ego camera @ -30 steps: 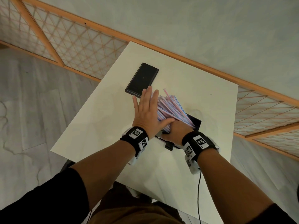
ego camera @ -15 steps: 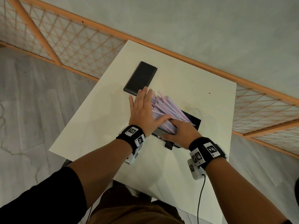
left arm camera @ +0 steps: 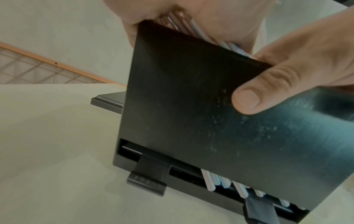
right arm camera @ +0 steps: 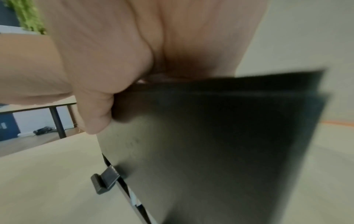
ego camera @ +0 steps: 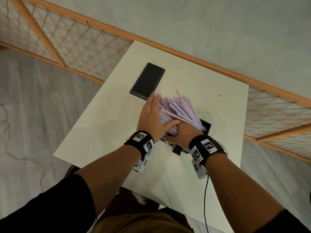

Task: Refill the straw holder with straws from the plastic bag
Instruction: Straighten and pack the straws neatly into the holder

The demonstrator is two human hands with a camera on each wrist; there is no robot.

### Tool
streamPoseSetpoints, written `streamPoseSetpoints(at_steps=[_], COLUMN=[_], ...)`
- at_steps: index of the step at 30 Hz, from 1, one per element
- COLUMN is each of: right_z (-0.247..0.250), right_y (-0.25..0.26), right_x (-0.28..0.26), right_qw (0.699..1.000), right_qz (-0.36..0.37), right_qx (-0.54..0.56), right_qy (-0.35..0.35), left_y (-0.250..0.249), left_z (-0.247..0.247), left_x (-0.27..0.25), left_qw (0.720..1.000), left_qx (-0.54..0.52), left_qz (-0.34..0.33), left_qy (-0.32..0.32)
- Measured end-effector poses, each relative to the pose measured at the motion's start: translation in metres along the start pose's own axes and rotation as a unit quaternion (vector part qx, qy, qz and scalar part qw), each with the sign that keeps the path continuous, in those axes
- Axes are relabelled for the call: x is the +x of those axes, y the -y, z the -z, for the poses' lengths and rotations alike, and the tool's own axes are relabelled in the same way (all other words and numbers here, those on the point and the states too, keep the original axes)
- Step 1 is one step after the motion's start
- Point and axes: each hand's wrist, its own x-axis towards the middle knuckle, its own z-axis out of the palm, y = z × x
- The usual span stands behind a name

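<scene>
A black straw holder (ego camera: 206,126) stands on the white table (ego camera: 109,137), and a thick bundle of pink and blue straws (ego camera: 181,110) leans out of its top towards the far left. My left hand (ego camera: 151,118) lies flat along the bundle's left side, fingers straight, thumb across the straws. My right hand (ego camera: 181,133) grips the holder's near wall from above. Its thumb (left arm camera: 247,100) presses the dark front face (left arm camera: 191,113); its fingers are hidden among the straws. A few straw ends (left arm camera: 218,180) show in the bottom slot. The right wrist view is blurred, showing my palm (right arm camera: 114,60) over the holder (right arm camera: 220,136).
A flat black lid (ego camera: 148,81) lies on the table just beyond my left fingertips. A faint clear film, possibly the plastic bag (ego camera: 207,113), lies right of the straws. A cable (ego camera: 205,199) hangs from my right wrist. The table's near left part is bare.
My right hand drew back a little, then returned to the holder's near wall. The left hand stays flat against the straws, which still lean to the far left.
</scene>
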Motion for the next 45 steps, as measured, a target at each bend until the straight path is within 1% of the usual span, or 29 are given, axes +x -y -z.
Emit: streamPoseSetpoints(at_steps=[3,6,8,10,12,15,17,18,20,23,26,29,32,38,40,42,44,45], right_z=[0.001,0.003,0.004,0.006,0.005,0.001,-0.002,-0.003,-0.006,-0.009,-0.003,-0.002,-0.004,-0.004,-0.003,-0.002,-0.001,-0.002], right_y=[-0.002,-0.003,-0.005,-0.007,-0.01,-0.015,-0.016,-0.015,-0.013,-0.011,-0.008,-0.009,-0.006,0.002,0.004,0.004,0.007,0.007], right_x=[-0.005,-0.009,-0.014,-0.021,-0.025,-0.023,-0.017,-0.013,-0.006,0.006,0.012,0.016,0.017,0.025,0.024,0.025,0.025,0.026], right_qw=[0.999,0.999,0.999,0.998,0.998,0.995,0.993,0.992,0.989,0.98,0.97,0.96,0.962,0.973,0.968,0.955,0.954,0.959], right_qz=[0.009,0.014,0.029,0.043,0.044,0.029,0.035,0.04,0.061,0.089,0.062,0.049,0.025,0.019,0.024,0.03,0.023,0.02], right_qx=[-0.023,-0.035,-0.03,-0.004,0.037,0.098,0.114,0.121,0.137,0.178,0.228,0.268,0.267,0.217,0.237,0.28,0.28,0.264], right_qy=[-0.028,-0.016,-0.02,-0.034,-0.034,-0.021,-0.008,-0.003,-0.004,0.003,0.053,0.058,0.056,0.072,0.08,0.098,0.108,0.102], left_y=[0.0,0.0,0.001,0.005,0.009,0.013,0.012,0.011,0.005,-0.006,-0.012,-0.011,-0.007,-0.004,-0.004,-0.005,-0.005,-0.005], left_z=[0.001,0.001,0.003,0.006,0.01,0.011,0.009,0.007,0.005,0.003,0.001,0.0,-0.003,-0.006,-0.006,-0.007,-0.008,-0.008], left_x=[0.001,0.0,-0.002,-0.006,-0.012,-0.022,-0.024,-0.025,-0.024,-0.022,-0.012,-0.003,0.001,0.001,0.0,0.0,0.001,0.001], left_qw=[1.0,1.0,0.999,0.996,0.99,0.982,0.984,0.987,0.993,0.992,0.995,0.997,0.997,0.996,0.996,0.997,0.997,0.997], left_qx=[-0.018,-0.011,-0.04,-0.088,-0.132,-0.18,-0.171,-0.157,-0.117,-0.113,-0.079,-0.042,-0.032,-0.033,-0.034,-0.031,-0.024,-0.021], left_qz=[0.008,-0.001,0.008,0.025,0.041,0.053,0.044,0.036,0.027,0.044,0.061,0.066,0.067,0.076,0.077,0.075,0.076,0.076], left_qy=[0.003,0.012,0.012,-0.004,-0.019,0.009,0.028,0.027,0.012,-0.018,-0.024,-0.023,-0.012,-0.015,-0.017,-0.02,-0.022,-0.022])
